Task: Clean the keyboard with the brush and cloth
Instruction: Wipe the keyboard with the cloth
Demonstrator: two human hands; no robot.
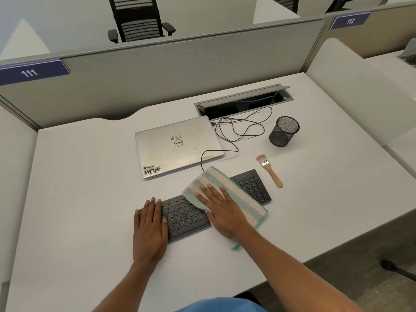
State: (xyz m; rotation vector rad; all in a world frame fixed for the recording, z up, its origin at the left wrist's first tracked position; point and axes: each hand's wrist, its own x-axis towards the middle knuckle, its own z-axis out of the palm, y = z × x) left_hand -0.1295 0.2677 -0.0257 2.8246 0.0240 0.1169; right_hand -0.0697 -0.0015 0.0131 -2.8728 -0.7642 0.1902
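A black keyboard (186, 217) lies slanted on the white desk. My left hand (149, 228) rests flat on its left end with straight fingers. A green-and-cream striped cloth (243, 199) is spread over the keyboard's middle. My right hand (221, 210) presses flat on the cloth, fingers straight. The number pad at the right end shows beyond the cloth. A wooden-handled brush (269, 170) lies on the desk to the right of the keyboard, bristles pointing away from me, touched by neither hand.
A closed silver laptop (177, 146) sits behind the keyboard. A black cable (238, 131) loops from it toward an open cable hatch (243, 104). A black mesh pen cup (284, 131) stands at the right. Grey partitions (180, 70) enclose the desk (90, 176).
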